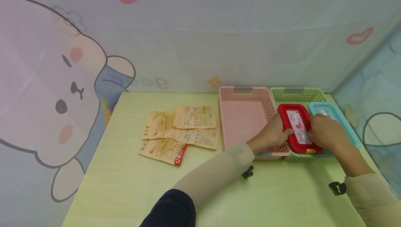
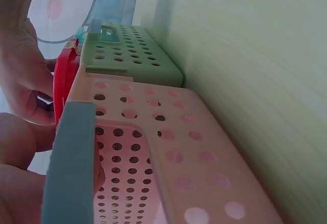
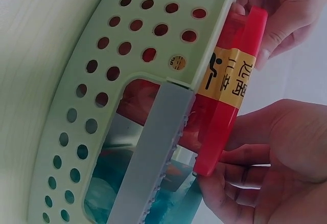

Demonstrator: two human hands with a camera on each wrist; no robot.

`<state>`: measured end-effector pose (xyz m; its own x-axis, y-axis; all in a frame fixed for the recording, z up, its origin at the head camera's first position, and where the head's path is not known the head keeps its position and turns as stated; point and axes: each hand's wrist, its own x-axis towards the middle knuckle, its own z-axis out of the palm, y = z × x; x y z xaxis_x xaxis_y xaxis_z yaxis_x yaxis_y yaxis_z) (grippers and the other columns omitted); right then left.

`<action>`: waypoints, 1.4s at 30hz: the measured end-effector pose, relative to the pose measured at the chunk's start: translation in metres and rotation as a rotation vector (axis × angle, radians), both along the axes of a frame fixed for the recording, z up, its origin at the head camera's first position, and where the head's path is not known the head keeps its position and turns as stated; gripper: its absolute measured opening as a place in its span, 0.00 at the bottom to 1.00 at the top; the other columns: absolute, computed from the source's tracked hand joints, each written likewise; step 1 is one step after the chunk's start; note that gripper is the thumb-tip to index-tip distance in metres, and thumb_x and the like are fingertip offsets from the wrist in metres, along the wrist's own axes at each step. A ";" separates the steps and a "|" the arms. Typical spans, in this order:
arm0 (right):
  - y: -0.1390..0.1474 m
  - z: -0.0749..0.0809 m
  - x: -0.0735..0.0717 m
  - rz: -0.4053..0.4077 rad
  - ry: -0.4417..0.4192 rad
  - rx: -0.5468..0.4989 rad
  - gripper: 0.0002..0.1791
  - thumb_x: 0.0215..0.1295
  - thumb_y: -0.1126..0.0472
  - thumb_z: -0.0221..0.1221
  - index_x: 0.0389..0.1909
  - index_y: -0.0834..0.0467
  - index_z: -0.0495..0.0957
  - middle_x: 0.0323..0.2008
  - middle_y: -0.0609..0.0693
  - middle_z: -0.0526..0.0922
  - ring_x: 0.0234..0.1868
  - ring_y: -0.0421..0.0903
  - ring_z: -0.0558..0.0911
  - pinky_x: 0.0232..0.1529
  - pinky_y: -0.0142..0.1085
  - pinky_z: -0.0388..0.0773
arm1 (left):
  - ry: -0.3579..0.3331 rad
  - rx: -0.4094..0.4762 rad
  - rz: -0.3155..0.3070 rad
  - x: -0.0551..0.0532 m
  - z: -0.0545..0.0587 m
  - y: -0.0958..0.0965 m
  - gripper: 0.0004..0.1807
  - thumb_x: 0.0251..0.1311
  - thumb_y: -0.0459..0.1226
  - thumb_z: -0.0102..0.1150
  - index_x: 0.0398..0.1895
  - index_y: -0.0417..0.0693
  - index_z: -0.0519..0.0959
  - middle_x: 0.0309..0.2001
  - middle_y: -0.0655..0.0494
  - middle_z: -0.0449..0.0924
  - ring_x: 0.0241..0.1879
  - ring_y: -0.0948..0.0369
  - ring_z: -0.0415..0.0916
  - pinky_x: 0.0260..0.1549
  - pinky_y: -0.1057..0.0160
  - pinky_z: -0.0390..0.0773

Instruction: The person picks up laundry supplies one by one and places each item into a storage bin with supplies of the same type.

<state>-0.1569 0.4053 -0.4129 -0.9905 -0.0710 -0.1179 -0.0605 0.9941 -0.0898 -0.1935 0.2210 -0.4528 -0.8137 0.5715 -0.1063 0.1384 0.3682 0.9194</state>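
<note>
A food container with a red lid (image 1: 298, 126) and a pink-and-white label sits at the left side of the green basket (image 1: 310, 96), its lid at about rim height. My left hand (image 1: 272, 134) grips its left edge, thumb over the lid. On the opposite edge my right hand (image 1: 327, 133) holds it with curled fingers. A yellow sticker (image 3: 230, 75) wraps the lid's near end in the right wrist view. Right of it, a container with a light blue lid (image 1: 339, 119) stands in the same basket. Some of my left fingertips are hidden.
The pink basket (image 1: 241, 115) stands directly left of the green one, under my left forearm. Several tan food pouches (image 1: 163, 148) lie overlapping on the pale wooden table (image 1: 125, 188) farther left. A printed cloth (image 1: 194, 46) hangs behind the table.
</note>
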 end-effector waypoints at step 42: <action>-0.025 0.002 0.006 0.000 0.298 -0.094 0.32 0.67 0.55 0.69 0.59 0.78 0.74 0.41 0.70 0.77 0.38 0.64 0.76 0.36 0.62 0.82 | 0.386 -0.365 -0.325 -0.031 0.059 -0.059 0.31 0.78 0.53 0.58 0.74 0.46 0.70 0.44 0.61 0.80 0.39 0.66 0.78 0.36 0.70 0.79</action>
